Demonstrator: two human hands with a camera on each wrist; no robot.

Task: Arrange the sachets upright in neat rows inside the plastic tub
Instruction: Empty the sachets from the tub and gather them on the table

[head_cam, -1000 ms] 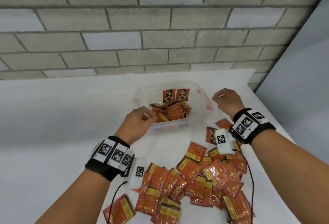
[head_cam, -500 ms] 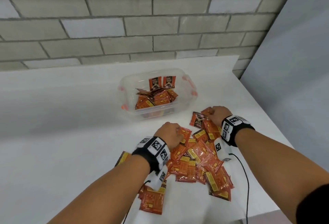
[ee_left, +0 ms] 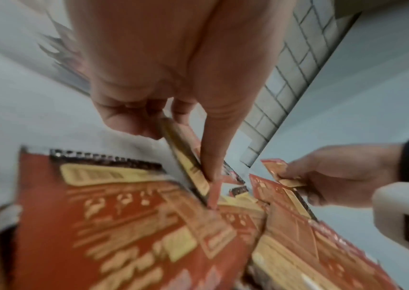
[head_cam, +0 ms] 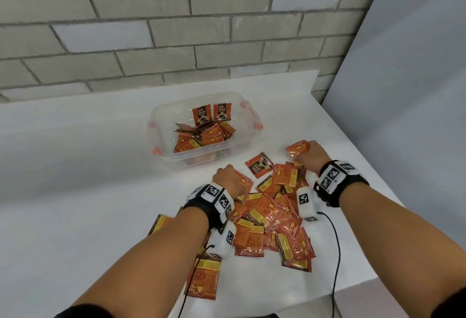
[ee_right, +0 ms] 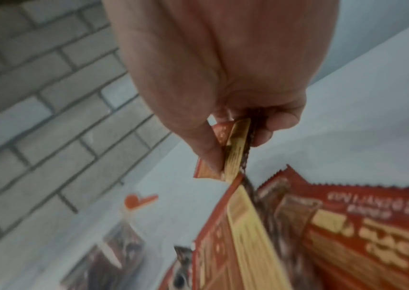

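A clear plastic tub (head_cam: 161,138) stands on the white table. Two sachets (head_cam: 211,113) stand upright at its far wall, and several more lie loose inside. A heap of orange sachets (head_cam: 267,214) lies on the table in front of the tub. My left hand (head_cam: 230,181) is at the heap's left edge and pinches one sachet (ee_left: 188,162) between thumb and fingers. My right hand (head_cam: 311,157) is at the heap's far right and pinches another sachet (head_cam: 297,148), seen edge-on in the right wrist view (ee_right: 235,149).
A grey brick wall (head_cam: 176,27) runs behind the table, and a pale panel (head_cam: 408,90) stands at the right. The table's front right edge (head_cam: 373,277) is close to the heap. One sachet (head_cam: 259,165) lies face up between heap and tub. Black cables (head_cam: 335,254) trail from my wrists.
Both hands left the tub and came down onto the heap. Each has since taken hold of a sachet, and the right one is lifted a little.
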